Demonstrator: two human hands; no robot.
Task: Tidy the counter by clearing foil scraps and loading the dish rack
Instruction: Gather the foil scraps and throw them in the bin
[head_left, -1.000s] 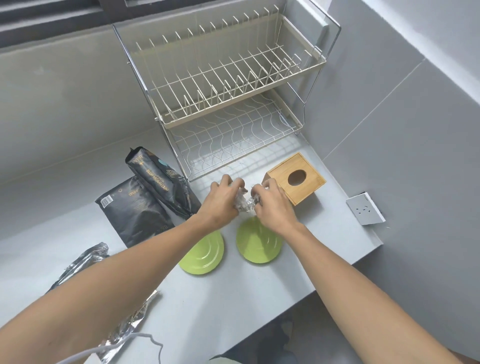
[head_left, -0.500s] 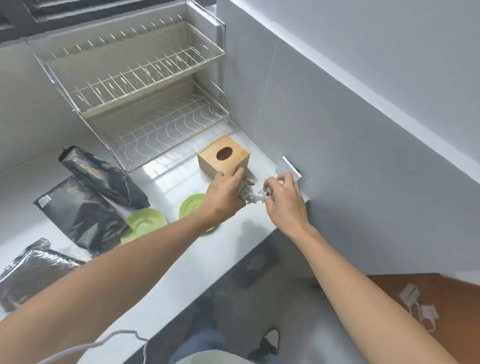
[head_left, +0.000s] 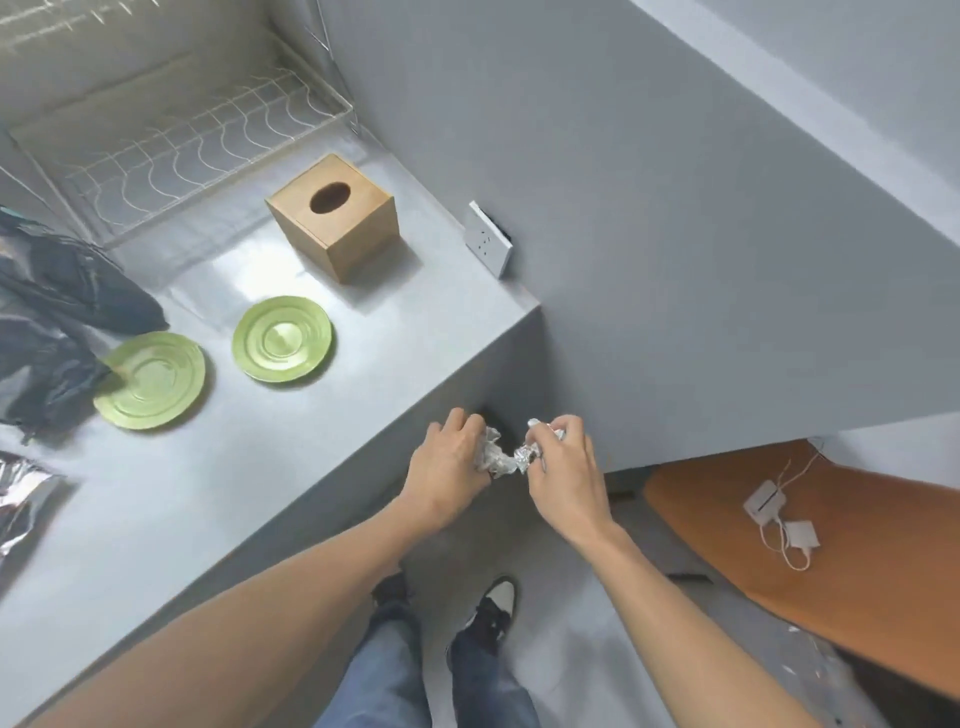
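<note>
A crumpled foil scrap (head_left: 501, 457) is pinched between my left hand (head_left: 447, 470) and my right hand (head_left: 563, 467), held in the air past the counter's right front corner, over the floor. Two green plates (head_left: 150, 380) (head_left: 282, 339) lie flat on the grey counter (head_left: 218, 493). The wire dish rack (head_left: 171, 150) stands at the back left with only its lower shelf in view, holding nothing. A larger silver foil piece (head_left: 21, 496) lies at the left edge of the counter.
A wooden tissue box (head_left: 335, 218) sits between the rack and the plates. Dark bags (head_left: 57, 312) lie at the left. A wall socket (head_left: 488, 239) is on the right wall. Below are my legs and shoes (head_left: 488, 613) and an orange surface (head_left: 810, 540) with white chargers.
Both hands carried the foil scrap off the counter, from beside the tissue box to beyond the counter's front corner. The view turned right and down, so most of the rack left the frame.
</note>
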